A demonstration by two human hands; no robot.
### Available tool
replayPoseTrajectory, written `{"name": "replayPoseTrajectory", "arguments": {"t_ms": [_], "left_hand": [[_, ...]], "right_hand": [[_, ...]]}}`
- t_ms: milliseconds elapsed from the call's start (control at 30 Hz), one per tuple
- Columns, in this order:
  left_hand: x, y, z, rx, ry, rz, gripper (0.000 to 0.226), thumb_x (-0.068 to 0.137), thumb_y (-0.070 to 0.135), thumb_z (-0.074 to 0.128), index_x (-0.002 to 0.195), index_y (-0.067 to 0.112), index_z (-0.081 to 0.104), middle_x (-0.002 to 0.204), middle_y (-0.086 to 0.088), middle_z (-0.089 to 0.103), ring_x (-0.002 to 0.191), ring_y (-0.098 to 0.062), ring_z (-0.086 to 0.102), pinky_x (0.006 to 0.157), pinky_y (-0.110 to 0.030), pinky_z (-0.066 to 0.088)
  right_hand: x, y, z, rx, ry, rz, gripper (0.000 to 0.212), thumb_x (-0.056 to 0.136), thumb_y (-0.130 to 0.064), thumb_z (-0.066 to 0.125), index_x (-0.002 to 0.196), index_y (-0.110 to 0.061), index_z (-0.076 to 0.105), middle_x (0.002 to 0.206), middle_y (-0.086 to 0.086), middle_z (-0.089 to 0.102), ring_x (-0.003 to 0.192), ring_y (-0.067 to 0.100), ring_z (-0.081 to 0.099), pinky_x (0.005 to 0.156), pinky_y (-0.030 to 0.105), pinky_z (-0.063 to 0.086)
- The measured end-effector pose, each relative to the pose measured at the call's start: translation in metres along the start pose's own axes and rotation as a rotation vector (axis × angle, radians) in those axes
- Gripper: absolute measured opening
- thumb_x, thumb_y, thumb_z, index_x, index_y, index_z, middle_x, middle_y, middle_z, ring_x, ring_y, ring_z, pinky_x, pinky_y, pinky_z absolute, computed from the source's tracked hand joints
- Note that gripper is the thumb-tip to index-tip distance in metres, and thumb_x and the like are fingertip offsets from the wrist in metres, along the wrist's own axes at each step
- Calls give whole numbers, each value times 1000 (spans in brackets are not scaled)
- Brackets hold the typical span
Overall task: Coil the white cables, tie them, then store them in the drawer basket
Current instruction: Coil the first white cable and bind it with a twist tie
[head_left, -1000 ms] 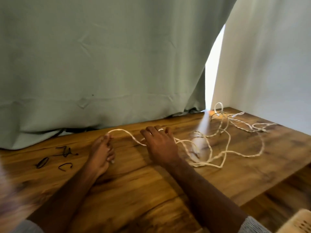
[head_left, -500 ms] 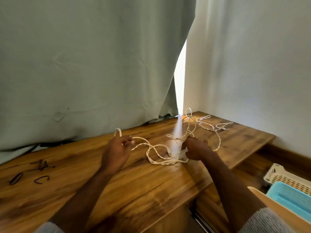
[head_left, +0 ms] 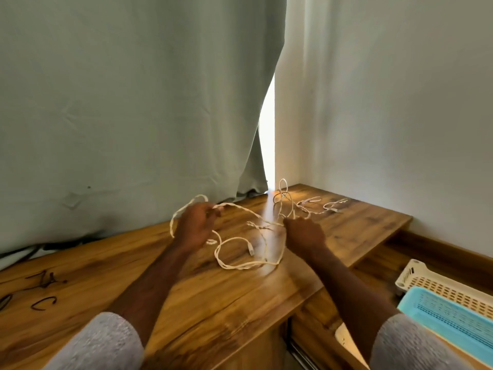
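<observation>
Left hand (head_left: 196, 225) raised above wooden table (head_left: 186, 295), fingers curled round loop of white cables (head_left: 240, 252). Right hand (head_left: 304, 235) just right of it, pinching strand between the two. Slack loops on tabletop below and between hands; tangled remainder trailing toward far corner by curtain (head_left: 133, 116). Blue basket (head_left: 453, 316) and cream basket (head_left: 440, 287) at lower right, well apart from cables.

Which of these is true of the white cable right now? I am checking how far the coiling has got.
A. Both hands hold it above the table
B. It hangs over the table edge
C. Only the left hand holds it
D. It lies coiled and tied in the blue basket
A: the left hand and the right hand each grip a stretch of the white cable, loose loops still trailing on the table.
</observation>
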State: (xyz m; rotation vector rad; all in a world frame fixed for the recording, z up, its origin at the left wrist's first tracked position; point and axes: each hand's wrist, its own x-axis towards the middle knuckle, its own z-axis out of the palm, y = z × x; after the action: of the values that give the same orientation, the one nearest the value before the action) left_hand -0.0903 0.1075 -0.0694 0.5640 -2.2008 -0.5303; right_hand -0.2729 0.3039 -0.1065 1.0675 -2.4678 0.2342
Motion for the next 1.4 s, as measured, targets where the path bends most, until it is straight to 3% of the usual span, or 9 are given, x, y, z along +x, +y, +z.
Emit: {"name": "replayPoseTrajectory", "arguments": {"t_ms": [133, 233, 367, 500, 633, 767, 867, 1167, 1400], "left_hand": [[4, -24, -25, 25, 15, -47, 27, 97, 36, 59, 85, 19, 76, 75, -2, 67, 72, -20, 63, 65, -34, 47], [-4, -20, -15, -40, -43, -73, 19, 95, 30, 64, 85, 19, 75, 71, 5, 62, 67, -6, 57, 57, -19, 37], [-11, -9, -3, -72, -123, -26, 12, 90, 22, 69, 80, 18, 73, 69, 5, 63, 66, -8, 58, 59, -25, 40], [-14, -11, -12, -102, -252, -78, 27, 78, 15, 81, 104, 17, 74, 81, 2, 63, 73, -11, 59, 66, -17, 48], [-10, -27, -40, -264, -434, -92, 66, 73, 13, 86, 130, 32, 61, 95, -2, 58, 85, -11, 56, 74, -20, 48], [-10, -45, -55, -203, -587, -125, 69, 66, 16, 90, 125, 34, 59, 99, 0, 54, 86, -11, 53, 73, -21, 47], [-14, -51, -64, -228, -804, -152, 76, 66, 21, 90, 133, 30, 55, 105, 2, 50, 90, -7, 51, 76, -20, 45], [-33, -52, -56, -798, -137, -332, 12, 107, 26, 40, 113, 21, 31, 77, -10, 55, 42, -10, 36, 39, -18, 26], [-50, -92, -69, -1083, -4, -517, 50, 100, 50, 41, 86, 7, 60, 55, -6, 55, 30, -8, 38, 32, -13, 15]], "right_hand": [[11, 41, -1, 140, -20, 141, 20, 94, -18, 55, 109, -20, 67, 106, 6, 70, 97, 27, 70, 78, 40, 58], [17, 15, -20, 262, -94, -128, 22, 90, -16, 62, 109, -23, 67, 110, 3, 66, 102, 26, 66, 82, 38, 55], [24, -10, -26, 129, -107, -359, 76, 81, -12, 81, 146, -13, 43, 103, 16, 67, 86, 31, 69, 72, 43, 61], [40, -20, -49, -50, -119, -234, 25, 97, -11, 57, 121, -14, 63, 101, 10, 57, 95, 29, 63, 82, 40, 53], [73, -27, -75, -104, -233, -300, 23, 95, -12, 58, 115, -12, 69, 110, 3, 65, 108, 28, 65, 90, 33, 52], [76, -24, -85, -293, -280, -199, 24, 94, -7, 60, 70, -7, 57, 70, 2, 48, 74, 16, 54, 60, 22, 37], [87, -41, -95, -158, -265, -160, 12, 97, -11, 55, 86, -10, 58, 84, 6, 56, 85, 25, 60, 72, 28, 43], [48, -185, -17, 842, -83, -615, 65, 93, -4, 60, 152, -12, 35, 153, 11, 43, 138, 18, 41, 109, 20, 31], [50, -261, 25, 1021, 49, -624, 8, 94, -14, 53, 99, -14, 60, 91, 6, 66, 82, 21, 60, 72, 32, 44]]}}
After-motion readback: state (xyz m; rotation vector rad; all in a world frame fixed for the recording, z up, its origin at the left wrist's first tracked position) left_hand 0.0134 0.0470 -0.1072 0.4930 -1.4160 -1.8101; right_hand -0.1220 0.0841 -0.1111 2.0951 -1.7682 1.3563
